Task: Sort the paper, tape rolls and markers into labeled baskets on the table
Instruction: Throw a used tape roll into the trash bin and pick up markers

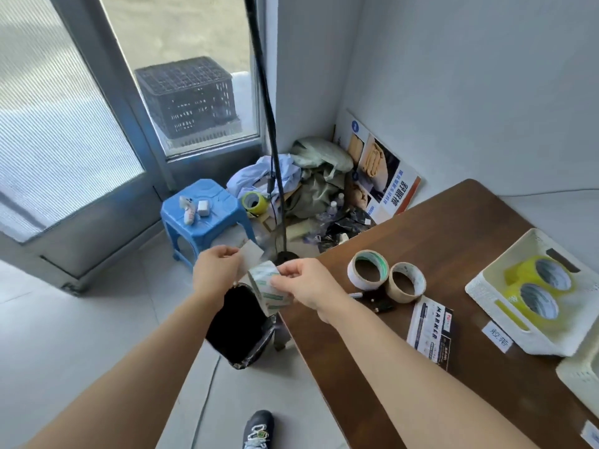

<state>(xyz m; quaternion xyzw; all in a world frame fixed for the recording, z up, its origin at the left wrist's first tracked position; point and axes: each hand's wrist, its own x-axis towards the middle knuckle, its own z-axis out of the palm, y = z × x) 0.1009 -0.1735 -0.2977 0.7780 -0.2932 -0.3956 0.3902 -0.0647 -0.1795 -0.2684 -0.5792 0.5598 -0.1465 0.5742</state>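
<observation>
While both bare arms reach toward the middle of the frame, the right hand (pixel 306 283) pinches a clear tape roll (pixel 270 288) printed with green marks, fingers closed on its upper edge, and the left hand (pixel 215 270) pinches a small pale slip of paper (pixel 252 256) between thumb and fingers just above and left of the roll. Both are held off the table's left edge, directly over a black-lined waste bin (pixel 240 328) on the floor. On the brown table (pixel 453 241) right of centre stand two more tape rolls side by side — a white one (pixel 368 269) and a beige one (pixel 406 281) — with a dark marker (pixel 372 299) lying just below them and a marker package (pixel 432 332) further down. At the right edge, a white basket (pixel 486 280) with a label (pixel 500 336) in front holds two yellow tape rolls (pixel 538 286); the corner of a second basket (pixel 580 374) shows below it. A blue stool (pixel 202 215) sits on the floor, centre left.
</observation>
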